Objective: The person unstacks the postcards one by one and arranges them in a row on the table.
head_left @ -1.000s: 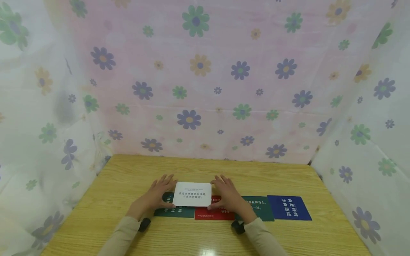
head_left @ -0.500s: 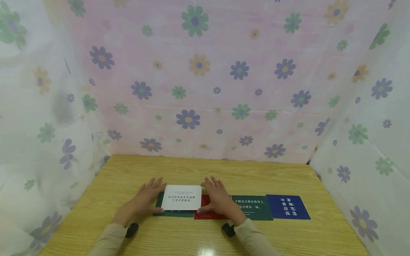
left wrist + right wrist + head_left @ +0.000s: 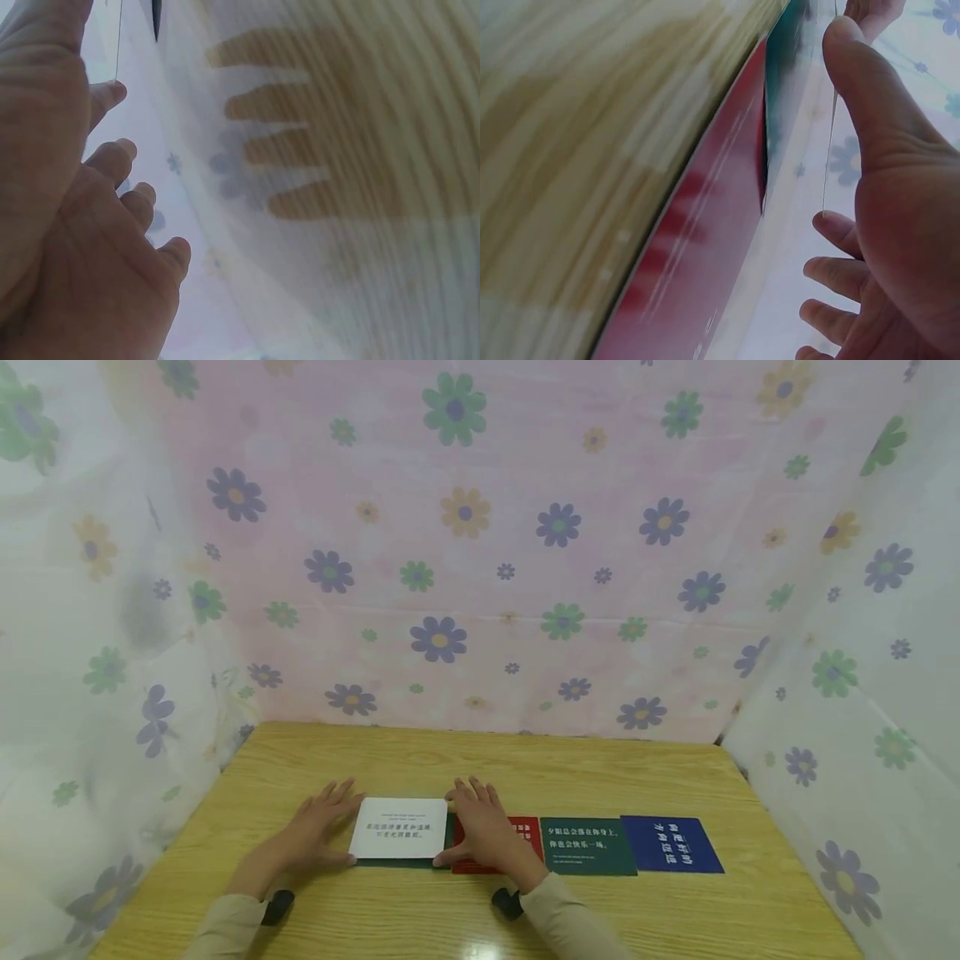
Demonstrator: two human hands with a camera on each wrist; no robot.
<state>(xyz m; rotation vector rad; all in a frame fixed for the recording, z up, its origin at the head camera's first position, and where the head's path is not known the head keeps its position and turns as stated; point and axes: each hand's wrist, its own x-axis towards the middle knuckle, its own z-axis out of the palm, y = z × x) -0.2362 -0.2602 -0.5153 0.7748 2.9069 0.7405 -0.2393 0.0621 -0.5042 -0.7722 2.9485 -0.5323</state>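
Observation:
A white card (image 3: 397,828) with printed lines of text is held up between both hands, above a dark green card (image 3: 450,832) that it mostly hides. My left hand (image 3: 303,837) holds its left side, thumb at the near corner and a fingertip at the far one. On the opposite side, my right hand (image 3: 487,837) holds the two right corners the same way, above a red card (image 3: 534,839). The right wrist view shows the white card edge-on as a thin line, raised off the red card (image 3: 697,225) lying on the table.
To the right, a second green card (image 3: 588,847) and a blue card (image 3: 672,844) continue the row on the wooden table (image 3: 480,760). Flowered cloth (image 3: 510,527) hangs behind the table and along both sides.
Both hands have moved left and slightly nearer with the white card, from over the green and red cards to over the leftmost green one. The red and second green cards show more now.

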